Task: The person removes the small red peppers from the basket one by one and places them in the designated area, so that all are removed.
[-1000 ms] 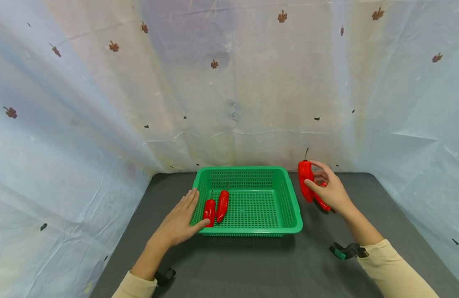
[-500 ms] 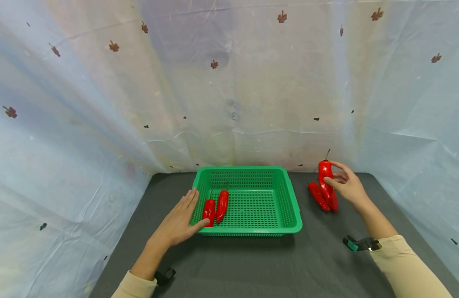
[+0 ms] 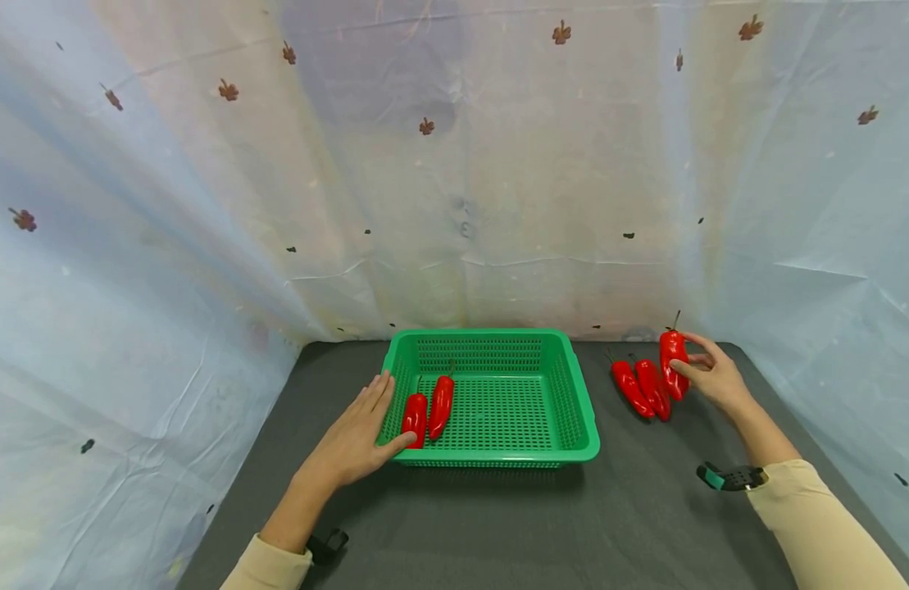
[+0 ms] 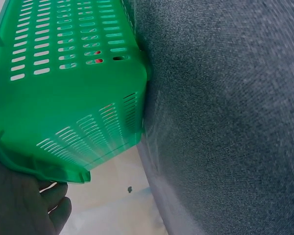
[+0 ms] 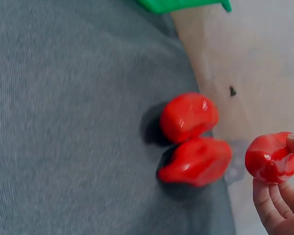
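Observation:
My right hand pinches a glossy red chili pepper between thumb and fingers, its stem pointing up. In the right wrist view that held pepper is raised above the table surface. Just left of it, two more red peppers lie side by side on the table. My left hand rests with straight fingers on the left rim of a green plastic basket. Inside the basket, at its left end, are two red peppers.
A dark grey cloth covers the table. Behind and at both sides hangs a pale plastic sheet with small leaf prints. The basket's slotted wall stands close by the left wrist.
My right hand has carried the held pepper rightward, from beside the basket past the two lying peppers, and slightly lower. The left hand and basket have stayed in place.

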Demonstrator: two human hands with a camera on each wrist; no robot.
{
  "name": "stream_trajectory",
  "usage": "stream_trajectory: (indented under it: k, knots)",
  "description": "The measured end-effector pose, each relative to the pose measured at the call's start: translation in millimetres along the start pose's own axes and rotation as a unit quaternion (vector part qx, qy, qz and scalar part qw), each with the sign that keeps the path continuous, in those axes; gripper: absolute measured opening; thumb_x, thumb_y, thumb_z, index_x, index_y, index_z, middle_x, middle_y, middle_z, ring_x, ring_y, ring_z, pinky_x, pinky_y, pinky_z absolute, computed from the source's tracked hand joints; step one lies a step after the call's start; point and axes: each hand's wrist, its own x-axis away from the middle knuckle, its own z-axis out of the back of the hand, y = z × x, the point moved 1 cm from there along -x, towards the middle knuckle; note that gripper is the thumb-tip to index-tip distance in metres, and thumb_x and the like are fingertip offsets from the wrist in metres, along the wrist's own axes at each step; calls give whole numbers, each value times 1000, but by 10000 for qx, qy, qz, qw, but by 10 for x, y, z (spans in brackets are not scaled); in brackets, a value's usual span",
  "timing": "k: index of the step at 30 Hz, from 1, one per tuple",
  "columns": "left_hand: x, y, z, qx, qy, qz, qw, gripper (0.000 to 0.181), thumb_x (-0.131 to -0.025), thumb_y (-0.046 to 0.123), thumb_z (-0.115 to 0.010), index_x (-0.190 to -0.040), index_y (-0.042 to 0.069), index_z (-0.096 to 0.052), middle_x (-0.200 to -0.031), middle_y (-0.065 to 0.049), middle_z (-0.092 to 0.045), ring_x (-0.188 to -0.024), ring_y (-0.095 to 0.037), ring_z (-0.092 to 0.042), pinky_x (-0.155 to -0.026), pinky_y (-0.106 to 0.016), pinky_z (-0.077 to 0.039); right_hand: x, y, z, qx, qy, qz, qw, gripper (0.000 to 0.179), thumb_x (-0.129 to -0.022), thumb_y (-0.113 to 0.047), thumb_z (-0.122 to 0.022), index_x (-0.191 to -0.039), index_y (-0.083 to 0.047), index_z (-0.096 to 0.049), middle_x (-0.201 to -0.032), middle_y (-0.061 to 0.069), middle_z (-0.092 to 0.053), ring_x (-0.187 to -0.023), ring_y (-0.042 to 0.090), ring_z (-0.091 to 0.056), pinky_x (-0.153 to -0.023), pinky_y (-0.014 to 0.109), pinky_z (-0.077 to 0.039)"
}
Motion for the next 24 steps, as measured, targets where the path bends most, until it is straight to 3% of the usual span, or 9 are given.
stream_trajectory:
  k: [7, 16, 24]
  knots:
    - [-9, -5, -3, -14, 7, -3, 10000, 107, -101, 76, -52, -172, 4, -17, -181, -12, -8, -167, -32, -8, -134, -52, -17, -38, 213, 19, 295, -35, -497, 9983, 73, -111, -27, -62, -167, 3, -27, -144, 45, -47, -86, 20, -65, -72, 35, -58]
    - [-4, -12, -13, -10, 26, -27, 10000, 106, -102, 74, -53, -172, 4, -15, -181, -10, -6, -167, -31, -8, -134, -51, -17, -99, 468, -12, 462, -336, -681, 9960, 73, -110, -25, -62, -165, 8, -27, -142, 49, -48, -80, 18, -64, -68, 29, -56]
    - [-15, -23, -26, -8, 13, 14, 10000, 107, -101, 76, -52, -172, 4, -17, -181, -10, -7, -167, -30, -8, -134, -52, -17, -127, 516, -51, 451, -574, -694, 9949, 69, -108, -20, -62, -160, 12, -30, -131, 45, -55, -77, 18, -64, -64, 30, -58]
